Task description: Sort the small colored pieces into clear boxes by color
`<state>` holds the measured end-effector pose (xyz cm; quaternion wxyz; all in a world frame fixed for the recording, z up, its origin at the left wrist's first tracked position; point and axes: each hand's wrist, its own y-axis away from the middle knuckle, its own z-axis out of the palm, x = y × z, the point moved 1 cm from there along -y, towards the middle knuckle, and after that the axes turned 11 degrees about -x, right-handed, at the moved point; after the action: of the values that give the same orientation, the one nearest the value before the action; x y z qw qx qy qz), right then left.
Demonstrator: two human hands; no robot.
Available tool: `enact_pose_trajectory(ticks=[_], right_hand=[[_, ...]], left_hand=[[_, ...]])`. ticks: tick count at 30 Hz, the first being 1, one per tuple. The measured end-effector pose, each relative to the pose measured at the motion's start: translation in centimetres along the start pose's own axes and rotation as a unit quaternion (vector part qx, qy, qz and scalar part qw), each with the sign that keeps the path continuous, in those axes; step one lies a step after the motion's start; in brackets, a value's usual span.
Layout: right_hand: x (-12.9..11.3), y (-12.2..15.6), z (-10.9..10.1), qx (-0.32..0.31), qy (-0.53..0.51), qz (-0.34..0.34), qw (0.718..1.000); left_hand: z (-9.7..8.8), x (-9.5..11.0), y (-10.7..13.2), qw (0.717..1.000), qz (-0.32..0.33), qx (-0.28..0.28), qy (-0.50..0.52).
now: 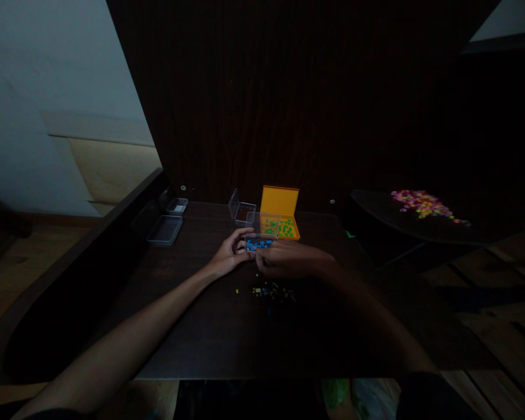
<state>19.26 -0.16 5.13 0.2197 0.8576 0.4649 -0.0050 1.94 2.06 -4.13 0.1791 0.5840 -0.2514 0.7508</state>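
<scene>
The left hand [231,252], forearm stretched forward, curls its fingers against the left end of the small clear box [259,242], which lies mid-table with its long axis left to right. The right hand [291,259], knuckles up, seems to be clamped over the right end.

Both arms reach forward and meet in the middle. The left forearm [157,318] is bare and runs diagonally up to the left hand [230,254], whose fingers are stretched forward and a little bent, with the thumb on top. The right hand [289,261] is palm down with its fingers curled under, very near the left fingertips. The right arm [367,309] is in deep shadow.
</scene>
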Motion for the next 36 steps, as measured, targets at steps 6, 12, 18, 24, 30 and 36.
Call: enact_pose_trajectory(ticks=[6, 12, 18, 24, 30, 36], right_hand=[[1.6, 0.1, -0.8, 0.039, -0.006, 0.101, 0.994], [2.3, -1.3, 0.2, 0.045, 0.02, 0.119, 0.992], [2.3, -1.7, 0.7, 0.049, 0.047, 0.091, 0.993], [2.2, -1.9, 1.0, 0.063, 0.084, 0.066, 0.992], [2.0, -2.1, 0.9, 0.069, 0.097, 0.057, 0.991], [2.2, -2.4, 1.0, 0.079, 0.091, 0.063, 0.991]], left_hand=[[0.1, 0.0, 0.0, 1.0, 0.003, -0.015, 0.013], [0.1, 0.1, 0.0, 1.0, 0.005, -0.025, 0.012], [0.1, 0.1, 0.1, 0.999, 0.003, -0.026, 0.019], [-0.2, -0.3, 0.1, 1.0, 0.001, -0.021, 0.013], [-0.2, -0.3, 0.0, 1.0, -0.002, -0.017, 0.022], [-0.1, -0.2, 0.0, 1.0, 0.0, -0.013, 0.009]])
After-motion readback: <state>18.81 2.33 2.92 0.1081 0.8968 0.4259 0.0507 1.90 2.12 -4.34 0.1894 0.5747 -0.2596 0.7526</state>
